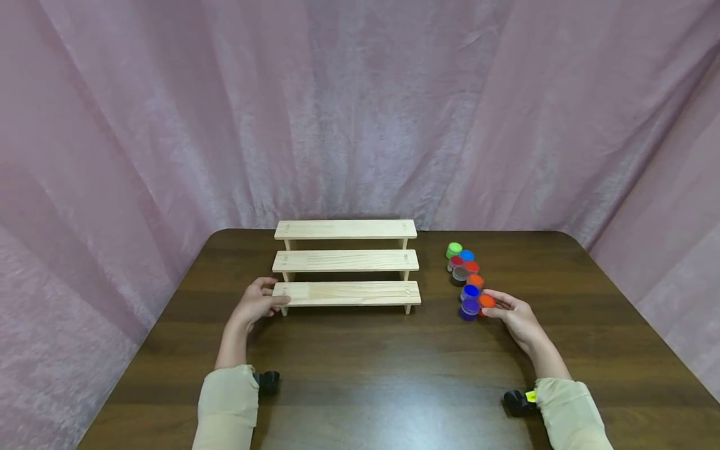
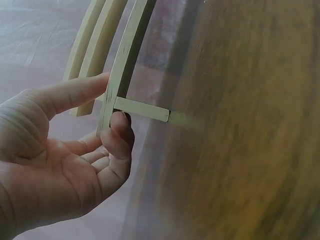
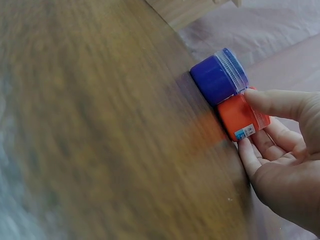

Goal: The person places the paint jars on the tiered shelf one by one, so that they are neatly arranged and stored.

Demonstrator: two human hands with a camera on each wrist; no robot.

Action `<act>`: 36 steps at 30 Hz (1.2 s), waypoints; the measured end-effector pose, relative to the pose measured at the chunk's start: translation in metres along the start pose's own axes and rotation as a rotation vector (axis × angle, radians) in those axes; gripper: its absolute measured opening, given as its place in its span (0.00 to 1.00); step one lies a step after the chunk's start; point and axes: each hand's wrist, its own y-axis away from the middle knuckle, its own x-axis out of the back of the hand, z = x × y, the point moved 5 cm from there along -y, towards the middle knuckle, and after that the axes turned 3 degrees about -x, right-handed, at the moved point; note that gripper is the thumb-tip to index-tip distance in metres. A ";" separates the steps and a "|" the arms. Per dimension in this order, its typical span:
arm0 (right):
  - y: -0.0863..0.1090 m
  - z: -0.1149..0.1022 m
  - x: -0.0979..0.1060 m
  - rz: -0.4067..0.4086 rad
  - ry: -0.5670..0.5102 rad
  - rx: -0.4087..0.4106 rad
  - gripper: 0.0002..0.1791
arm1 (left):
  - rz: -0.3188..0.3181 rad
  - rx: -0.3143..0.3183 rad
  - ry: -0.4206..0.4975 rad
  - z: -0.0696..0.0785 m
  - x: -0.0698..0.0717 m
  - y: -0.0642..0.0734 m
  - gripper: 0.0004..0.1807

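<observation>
Left hand (image 1: 256,305): fingers pinch rack (image 1: 345,289), likely steadying it.
Right hand (image 1: 520,322): fingers grasp orange jar (image 3: 236,117) from its right, probably because purple jar (image 3: 212,79) crowds its left.
Jars (image 1: 460,275): on counter (image 1: 360,369), right of rack.

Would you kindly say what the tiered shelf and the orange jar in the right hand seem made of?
Tiered shelf: pale wood, apparently unvarnished and matte; grain streaks show. Orange jar: probably plastic, smooth; its ribbed lid suggests so, though glass remains possible.
</observation>
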 end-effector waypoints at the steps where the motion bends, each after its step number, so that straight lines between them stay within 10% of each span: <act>1: 0.000 0.000 0.000 0.001 -0.021 -0.003 0.27 | 0.003 -0.006 0.000 0.000 0.000 0.000 0.38; 14: 0.009 -0.012 0.005 -0.011 -0.263 0.050 0.18 | -0.011 -0.088 0.052 -0.008 0.003 -0.006 0.38; 36: 0.000 -0.048 -0.002 -0.008 -0.261 0.054 0.17 | -0.020 -0.086 0.052 -0.008 0.004 -0.005 0.37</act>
